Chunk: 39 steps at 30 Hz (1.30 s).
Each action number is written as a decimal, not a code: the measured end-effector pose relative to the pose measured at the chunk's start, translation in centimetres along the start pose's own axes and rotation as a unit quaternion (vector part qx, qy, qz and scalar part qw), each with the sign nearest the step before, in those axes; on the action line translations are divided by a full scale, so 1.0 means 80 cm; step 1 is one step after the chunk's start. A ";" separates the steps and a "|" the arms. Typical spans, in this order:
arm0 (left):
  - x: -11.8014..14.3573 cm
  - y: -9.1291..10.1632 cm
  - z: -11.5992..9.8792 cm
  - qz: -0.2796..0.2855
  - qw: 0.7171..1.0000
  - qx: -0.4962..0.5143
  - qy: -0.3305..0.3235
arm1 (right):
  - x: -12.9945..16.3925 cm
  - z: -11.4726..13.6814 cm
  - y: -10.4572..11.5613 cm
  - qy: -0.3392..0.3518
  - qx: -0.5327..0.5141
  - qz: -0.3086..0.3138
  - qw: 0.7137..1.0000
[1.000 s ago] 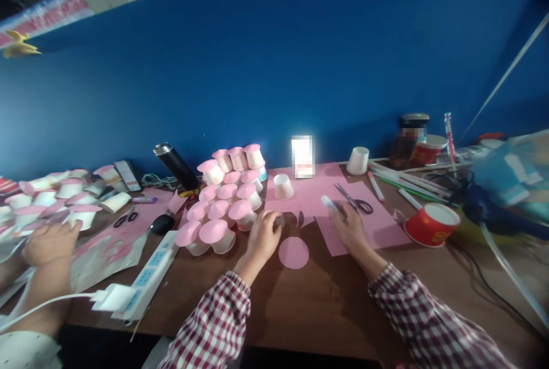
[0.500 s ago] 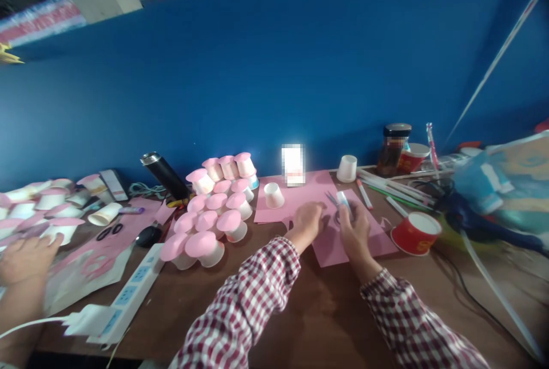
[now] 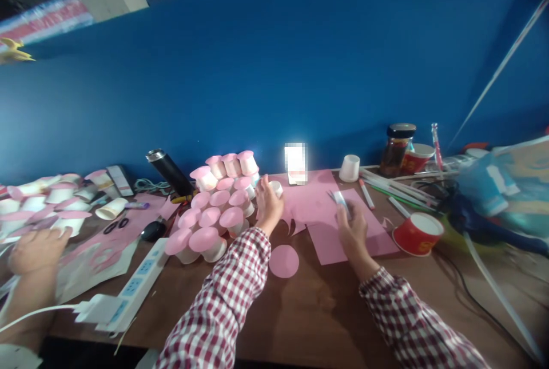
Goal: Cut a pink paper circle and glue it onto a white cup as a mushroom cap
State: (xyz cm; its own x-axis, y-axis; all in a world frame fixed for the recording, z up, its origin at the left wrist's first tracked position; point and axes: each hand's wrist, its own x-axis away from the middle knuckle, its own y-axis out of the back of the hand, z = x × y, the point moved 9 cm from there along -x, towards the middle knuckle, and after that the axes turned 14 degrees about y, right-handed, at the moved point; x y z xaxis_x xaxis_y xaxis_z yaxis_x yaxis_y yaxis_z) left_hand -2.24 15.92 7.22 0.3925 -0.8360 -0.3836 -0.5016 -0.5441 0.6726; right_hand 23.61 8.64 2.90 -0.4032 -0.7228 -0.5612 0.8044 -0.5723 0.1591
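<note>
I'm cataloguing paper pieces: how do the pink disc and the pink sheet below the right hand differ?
The disc is round; the sheet has straight edges. The disc is smaller than the sheet. The disc is in full view, while the right hand partly hides the sheet. Both are pink.

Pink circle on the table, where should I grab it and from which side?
Pinch the pink circle by its near rim, coming in from the person's side. It lies flat and looks thin, so its edge is probably the only part a grip can get under. Brown tabletop borders that near edge, while pink paper lies beyond the far one.
</note>
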 end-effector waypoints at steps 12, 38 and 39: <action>0.004 0.015 0.020 0.123 0.992 0.030 -0.022 | 0.005 0.006 -0.012 0.018 -0.003 0.056 0.998; 0.151 0.102 0.041 0.114 0.975 -0.024 -0.187 | 0.027 0.023 -0.046 0.074 0.014 0.170 0.982; 0.150 0.100 0.042 0.122 0.976 -0.025 -0.180 | 0.028 0.026 -0.048 0.088 0.019 0.181 0.979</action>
State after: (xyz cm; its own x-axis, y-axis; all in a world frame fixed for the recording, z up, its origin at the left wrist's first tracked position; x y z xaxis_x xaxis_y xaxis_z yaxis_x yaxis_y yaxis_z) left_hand -4.12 1.28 5.91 -0.0354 -0.9160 -0.3996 -0.5046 -0.3288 0.7983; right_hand 18.69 8.42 2.68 -0.0111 -0.8052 -0.5929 0.8626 -0.3077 0.4017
